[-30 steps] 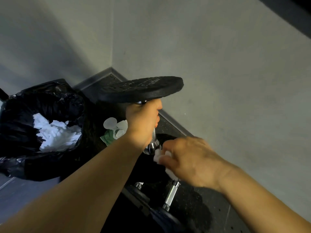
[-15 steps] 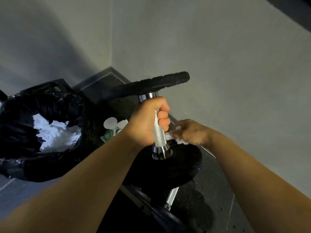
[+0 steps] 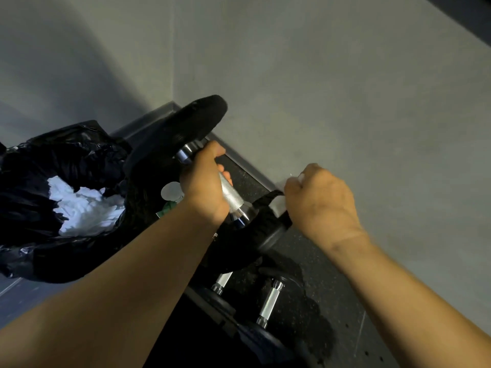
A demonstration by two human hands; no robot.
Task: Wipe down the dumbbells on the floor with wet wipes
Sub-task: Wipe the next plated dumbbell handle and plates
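Head: crumpled wipes (image 3: 79, 208) in black bag (image 3: 66, 160); gripping dumbbell (image 3: 183, 131) with left hand (image 3: 204, 187), clutching wet wipe (image 3: 277, 205) against plate (image 3: 265, 235) with right hand (image 3: 321, 205).

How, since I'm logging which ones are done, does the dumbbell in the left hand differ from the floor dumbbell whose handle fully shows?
The held dumbbell is lifted and tilted, gripped at its handle by the left hand; the floor dumbbell lies untouched. The right hand presses a white wipe on the held dumbbell's plate rim; no wipe touches the floor dumbbell. Both have black plates and silver handles.
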